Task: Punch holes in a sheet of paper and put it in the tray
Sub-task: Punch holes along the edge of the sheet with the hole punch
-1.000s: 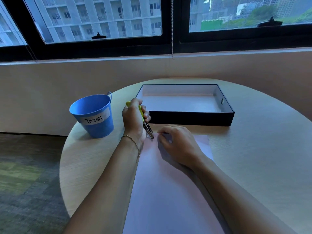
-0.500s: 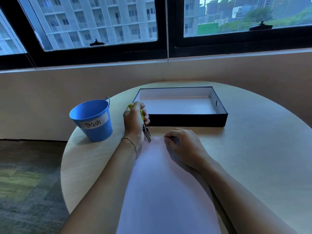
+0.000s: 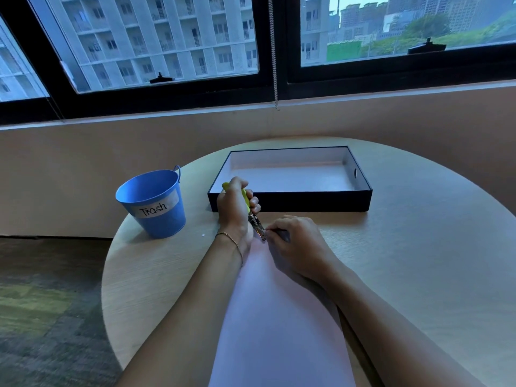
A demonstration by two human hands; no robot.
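Head | left hand (image 3: 234, 210) fisted round punch (image 3: 256, 220), tip down | right hand (image 3: 296, 244) pinches paper (image 3: 279, 317) edge

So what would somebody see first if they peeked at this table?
The two hands in the middle: the left hand grips a yellow-handled hole punch at the top edge of a pale sheet of paper, which the right hand holds. Next, the blue bucket labelled Trash at the left, and the black tray behind the hands.

We face a round wooden table (image 3: 418, 275). On it lie a black tray (image 3: 307, 203) at twelve o'clock, a blue bucket (image 3: 156, 216) at ten, and a paper sheet (image 3: 279, 331) at six.
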